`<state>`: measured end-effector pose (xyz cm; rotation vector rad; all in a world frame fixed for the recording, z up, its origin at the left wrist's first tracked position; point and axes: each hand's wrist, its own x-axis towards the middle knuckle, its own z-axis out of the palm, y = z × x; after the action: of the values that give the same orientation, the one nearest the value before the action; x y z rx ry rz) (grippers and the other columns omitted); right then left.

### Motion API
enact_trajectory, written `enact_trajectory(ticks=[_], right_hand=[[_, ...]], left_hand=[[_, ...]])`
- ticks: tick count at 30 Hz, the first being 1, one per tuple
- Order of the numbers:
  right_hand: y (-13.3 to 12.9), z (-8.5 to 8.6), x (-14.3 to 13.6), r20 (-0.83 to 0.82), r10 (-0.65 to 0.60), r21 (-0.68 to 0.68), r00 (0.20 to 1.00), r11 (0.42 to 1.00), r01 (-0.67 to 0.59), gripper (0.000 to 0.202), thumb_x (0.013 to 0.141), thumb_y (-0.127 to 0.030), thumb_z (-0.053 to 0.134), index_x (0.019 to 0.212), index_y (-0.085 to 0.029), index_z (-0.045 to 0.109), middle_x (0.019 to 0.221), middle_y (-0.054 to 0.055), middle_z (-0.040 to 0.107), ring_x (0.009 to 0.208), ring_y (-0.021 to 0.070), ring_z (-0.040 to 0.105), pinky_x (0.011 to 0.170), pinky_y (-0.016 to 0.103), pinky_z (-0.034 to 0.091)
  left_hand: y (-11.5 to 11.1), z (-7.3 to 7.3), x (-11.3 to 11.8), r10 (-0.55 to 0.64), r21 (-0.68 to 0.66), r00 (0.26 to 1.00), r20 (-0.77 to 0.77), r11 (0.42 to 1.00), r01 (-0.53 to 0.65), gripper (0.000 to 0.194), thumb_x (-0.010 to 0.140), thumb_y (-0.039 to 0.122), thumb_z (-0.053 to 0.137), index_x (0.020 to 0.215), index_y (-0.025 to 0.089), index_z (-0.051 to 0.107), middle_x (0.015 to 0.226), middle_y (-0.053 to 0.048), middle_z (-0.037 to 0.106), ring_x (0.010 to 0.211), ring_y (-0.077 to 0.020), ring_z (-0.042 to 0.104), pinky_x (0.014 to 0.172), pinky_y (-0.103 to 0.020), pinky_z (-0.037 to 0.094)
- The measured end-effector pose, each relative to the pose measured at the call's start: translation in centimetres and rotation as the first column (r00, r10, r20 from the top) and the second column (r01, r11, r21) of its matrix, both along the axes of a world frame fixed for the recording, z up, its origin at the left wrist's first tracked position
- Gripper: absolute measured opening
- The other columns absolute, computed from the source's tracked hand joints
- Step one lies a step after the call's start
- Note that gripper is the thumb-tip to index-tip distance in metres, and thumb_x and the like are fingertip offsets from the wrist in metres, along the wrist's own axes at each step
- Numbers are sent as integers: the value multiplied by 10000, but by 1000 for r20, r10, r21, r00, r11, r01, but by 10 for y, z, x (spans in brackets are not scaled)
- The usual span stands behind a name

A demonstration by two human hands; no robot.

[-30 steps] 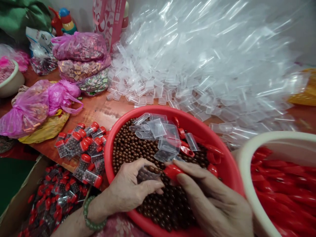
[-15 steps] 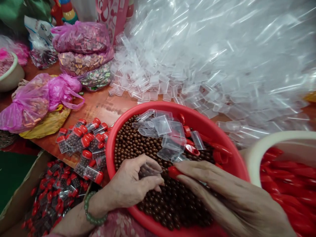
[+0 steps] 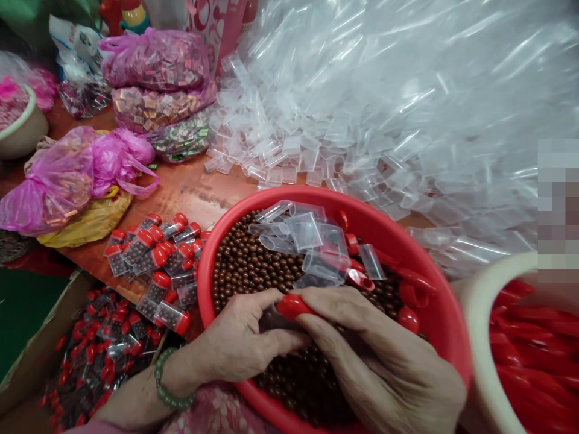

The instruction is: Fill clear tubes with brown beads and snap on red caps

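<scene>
My left hand (image 3: 244, 337), with a green bead bracelet at its wrist, holds a small clear tube (image 3: 274, 319) with dark contents. A red cap (image 3: 294, 306) sits at the tube's open end, pinched between the thumb and fingers of my right hand (image 3: 362, 343). Both hands meet over a red basin (image 3: 206, 271) of round brown balls (image 3: 253, 262). Loose clear tubes (image 3: 307, 232) and a few red caps (image 3: 360, 278) lie on the balls beyond my fingers.
Capped tubes (image 3: 145, 247) lie left of the basin, with more in a box (image 3: 106, 343) below. A pale tub (image 3: 474, 313) of red pieces stands right. Behind are a large heap of clear tubes (image 3: 384, 108) and pink bags (image 3: 154, 63).
My right hand has moved left and up to my left hand, bringing the red cap against the tube. The view has shifted slightly.
</scene>
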<state>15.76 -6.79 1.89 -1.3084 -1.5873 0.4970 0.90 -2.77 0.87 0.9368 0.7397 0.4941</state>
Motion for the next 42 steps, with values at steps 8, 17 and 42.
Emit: enact_trajectory(ticks=[8,17,42], right_hand=[[-7,-14,2,149,22,58,989,998,-31,256,882,-138,654,1128,-205,627,962,52,733,873,164,710,780,270,604],[-4,-7,8,49,60,-96,997,994,-56,191,904,-189,627,1087,-238,652,969,55,739,860,194,729,736,306,630],[5,2,8,747,99,54,658,977,-208,652,942,-494,492,1377,-13,425,1039,246,688,925,346,657,707,485,555]], left_hand=[[-1,0,0,-60,-60,997,42,996,63,228,781,337,720,840,139,624,681,30,532,608,-96,475,595,-224,402],[3,1,-2,-26,-53,997,68,998,30,176,785,267,710,835,137,602,741,22,548,676,-96,483,671,-226,412],[5,-7,-1,21,-325,969,248,944,63,409,751,506,765,799,139,590,700,14,584,618,-81,538,616,-203,443]])
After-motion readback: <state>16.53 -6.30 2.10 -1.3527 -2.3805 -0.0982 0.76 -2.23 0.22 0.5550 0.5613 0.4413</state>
